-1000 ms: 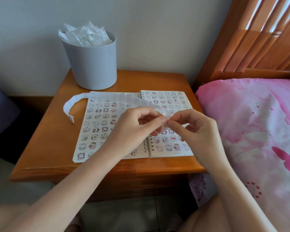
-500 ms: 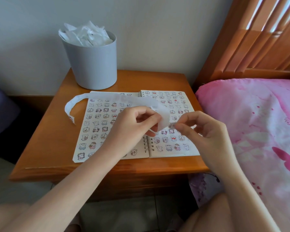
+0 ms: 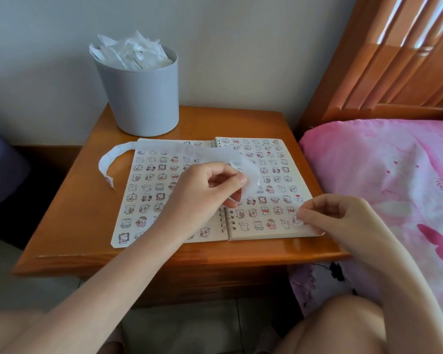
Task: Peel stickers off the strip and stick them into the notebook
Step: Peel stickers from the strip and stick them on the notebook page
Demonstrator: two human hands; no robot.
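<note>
Head view: open notebook [image 3: 256, 235] flat on nightstand [image 3: 69, 200], pages full of stickers. Left hand [image 3: 205, 192] pinches strip [image 3: 118, 152] end over notebook's spine; strip loops past notebook's left edge. Right hand [image 3: 343, 215] pinches sticker [image 3: 296, 220] at notebook's lower right corner. Behind notebook, grey bin [image 3: 141, 98] full of crumpled white paper [image 3: 131, 52].

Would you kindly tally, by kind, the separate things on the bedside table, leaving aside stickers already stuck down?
Open spiral-bound notebook: 1
White translucent sticker strip: 1
Grey round bin of white paper scraps: 1
Loose sticker pinched by the right hand: 1
Total: 4
</note>
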